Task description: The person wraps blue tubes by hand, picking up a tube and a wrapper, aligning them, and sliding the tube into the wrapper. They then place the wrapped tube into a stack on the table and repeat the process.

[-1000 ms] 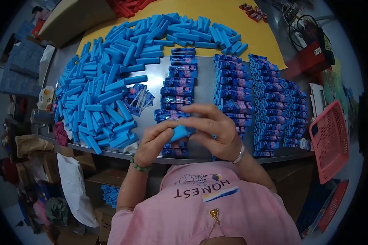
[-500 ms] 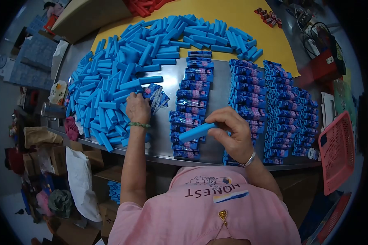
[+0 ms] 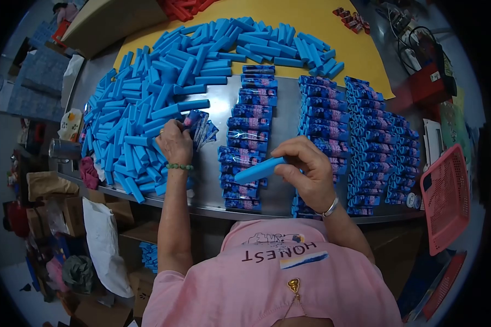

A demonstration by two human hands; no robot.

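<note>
My right hand (image 3: 306, 173) pinches one end of a plain blue stick (image 3: 259, 170) between thumb and fingers. The stick is held at a slant above a column of printed blue-and-pink wrapped pieces (image 3: 249, 136). Beside a large heap of plain blue sticks (image 3: 139, 111), my left hand (image 3: 175, 143) is closed, with its fingertips bent down at the edge of a small pile of loose printed sleeves (image 3: 203, 132). Whatever those fingers hold is hidden from view.
More columns of wrapped pieces (image 3: 324, 122) run along the right of the metal table (image 3: 202, 201). A yellow sheet (image 3: 360, 60) lies beneath the far heap. A pink basket (image 3: 446, 201) stands at the right edge, a metal cup (image 3: 65, 149) at the left.
My left hand has shifted slightly left beside the loose sleeves. The right hand keeps its pinch on the blue stick. The whole view has moved a little.
</note>
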